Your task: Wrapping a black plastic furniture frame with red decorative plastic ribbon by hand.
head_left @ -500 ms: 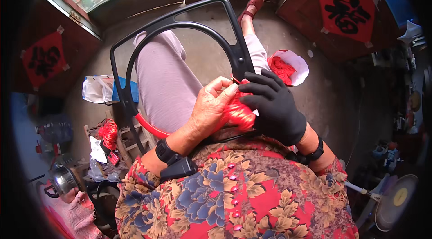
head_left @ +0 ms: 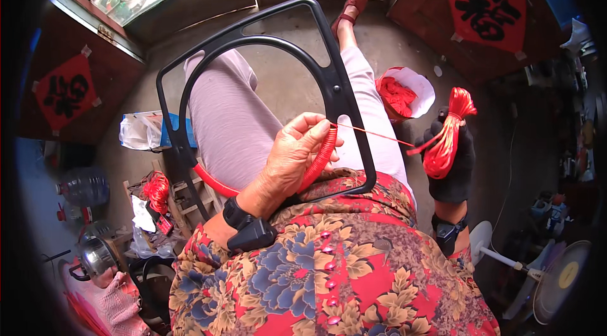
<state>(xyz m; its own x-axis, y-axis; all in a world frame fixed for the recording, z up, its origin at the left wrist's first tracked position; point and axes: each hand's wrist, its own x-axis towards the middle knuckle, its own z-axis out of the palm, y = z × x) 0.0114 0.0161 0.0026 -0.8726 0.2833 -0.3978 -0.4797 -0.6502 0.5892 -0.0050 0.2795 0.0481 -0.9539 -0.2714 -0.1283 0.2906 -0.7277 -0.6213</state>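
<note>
A black frame (head_left: pixel 341 105) with a round inner ring rests over my lap. Red cord is wound tightly round the near part of the ring, making a red wrapped section (head_left: pixel 319 162). My left hand (head_left: pixel 294 149) is bare and pinches the ring at the end of this winding. Out to the right, my right hand (head_left: pixel 454 168), in a black glove, grips a bundle of shiny red cord (head_left: pixel 446 146). A single strand (head_left: pixel 379 134) runs taut from the left fingertips to the bundle. The right fingers are partly hidden behind the bundle.
A white and red bag of red material (head_left: pixel 420 92) stands on the floor ahead right. Leftward are a box with plastic (head_left: pixel 142 130), a wooden stool (head_left: pixel 180 200) carrying more red cord (head_left: pixel 155 190), and a steel pot (head_left: pixel 98 257). A fan (head_left: pixel 559 279) stands at lower right.
My right hand has swung away from the ring to the right with the cord bundle, drawing the strand out straight. My left hand stays at the winding.
</note>
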